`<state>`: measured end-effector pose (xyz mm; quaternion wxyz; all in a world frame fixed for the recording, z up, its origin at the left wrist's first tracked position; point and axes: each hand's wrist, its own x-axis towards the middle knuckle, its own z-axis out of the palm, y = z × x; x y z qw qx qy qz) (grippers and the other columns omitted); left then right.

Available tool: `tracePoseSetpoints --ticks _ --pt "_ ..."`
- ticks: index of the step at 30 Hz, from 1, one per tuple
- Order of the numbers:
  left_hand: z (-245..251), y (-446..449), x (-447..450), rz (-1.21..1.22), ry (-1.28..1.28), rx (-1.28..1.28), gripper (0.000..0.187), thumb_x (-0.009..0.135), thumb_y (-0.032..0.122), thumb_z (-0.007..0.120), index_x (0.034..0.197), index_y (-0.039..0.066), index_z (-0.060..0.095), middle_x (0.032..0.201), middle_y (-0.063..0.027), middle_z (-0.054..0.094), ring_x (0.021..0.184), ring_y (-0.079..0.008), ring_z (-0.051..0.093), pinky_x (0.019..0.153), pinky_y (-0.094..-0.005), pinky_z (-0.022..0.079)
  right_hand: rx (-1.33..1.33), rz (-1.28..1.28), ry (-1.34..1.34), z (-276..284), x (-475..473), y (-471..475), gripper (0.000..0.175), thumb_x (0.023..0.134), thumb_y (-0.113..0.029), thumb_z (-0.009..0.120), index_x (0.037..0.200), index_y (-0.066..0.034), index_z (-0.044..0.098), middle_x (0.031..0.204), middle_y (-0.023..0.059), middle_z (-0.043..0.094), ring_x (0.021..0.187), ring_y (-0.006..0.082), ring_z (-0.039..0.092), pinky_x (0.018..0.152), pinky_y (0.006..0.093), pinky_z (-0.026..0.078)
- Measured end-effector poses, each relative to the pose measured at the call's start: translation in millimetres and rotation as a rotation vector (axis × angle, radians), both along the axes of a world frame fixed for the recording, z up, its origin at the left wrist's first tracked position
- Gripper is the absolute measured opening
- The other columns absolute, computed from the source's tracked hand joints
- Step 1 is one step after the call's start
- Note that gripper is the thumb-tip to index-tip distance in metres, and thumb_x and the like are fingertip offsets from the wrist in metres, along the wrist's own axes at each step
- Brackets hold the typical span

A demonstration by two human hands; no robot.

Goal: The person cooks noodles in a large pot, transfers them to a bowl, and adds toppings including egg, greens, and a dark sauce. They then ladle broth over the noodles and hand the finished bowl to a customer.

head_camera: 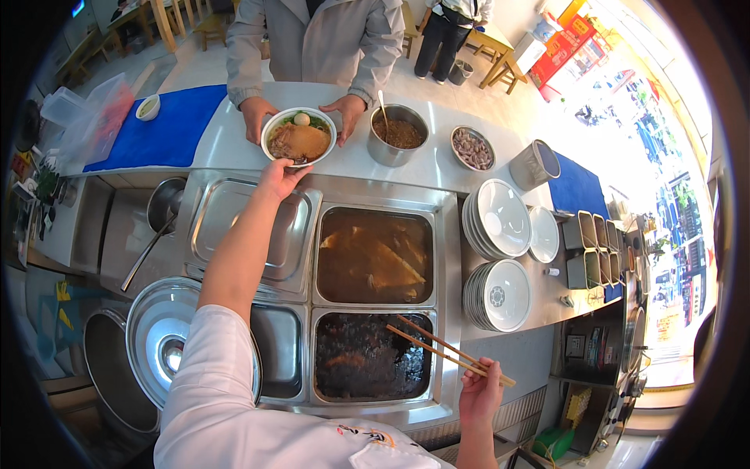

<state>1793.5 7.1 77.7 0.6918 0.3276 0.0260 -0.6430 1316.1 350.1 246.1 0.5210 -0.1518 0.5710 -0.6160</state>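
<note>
At the far counter, my left hand (283,177) grips the near rim of a white bowl (333,132). Inside the bowl are a broad brown slab of food (304,141), greens and a pale egg-like ball (301,119). Another person's two hands (350,117) are at the bowl's sides. My right hand (481,391) holds a pair of long wooden chopsticks (436,346), their tips over a steel pan of dark, bubbling liquid (375,354). Beyond it lies a pan of brown broth (372,255) with flat pieces in it.
Stacked white plates (504,217) and bowls (498,296) stand to the right. A steel pot of brown relish (400,138) with a spoon and a bowl of chopped food (472,148) sit on the counter. To the left are a ladle (149,249) and a round lid (158,328).
</note>
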Motion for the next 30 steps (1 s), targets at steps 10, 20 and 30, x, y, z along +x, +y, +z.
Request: tracePoseSetpoints --ticks 10,20,30 --pt "-31 -19 26 -0.097 0.116 -0.014 0.060 0.085 -0.011 0.047 0.141 -0.008 0.027 0.142 -0.0294 0.037 0.130 -0.0501 0.040 0.108 -0.0648 0.040 0.053 -0.058 0.045 3 -8 16 0.028 0.102 -0.030 0.053 0.106 -0.0041 0.062 0.094 0.0067 0.062 0.074 0.0171 0.061 0.065 0.0286 0.054" --pt "-18 -28 43 -0.069 -0.155 0.102 0.055 0.096 0.003 0.054 0.146 0.002 0.031 0.151 -0.0219 0.030 0.138 -0.0432 0.034 0.109 -0.0638 0.039 -0.005 0.243 0.577 -11 -44 54 0.024 0.102 -0.016 0.053 0.105 0.0038 0.066 0.094 0.0100 0.064 0.078 0.0186 0.068 0.073 0.0293 0.059" --pt "85 195 -76 0.139 -0.378 -0.042 0.057 0.090 -0.002 0.058 0.138 -0.005 0.028 0.124 -0.0194 0.043 0.110 -0.0402 0.057 0.095 -0.0500 0.054 -0.086 0.814 1.215 -83 -52 2 0.019 0.092 -0.023 0.065 0.094 -0.0055 0.072 0.088 0.0119 0.065 0.076 0.0334 0.065 0.070 0.0388 0.051"
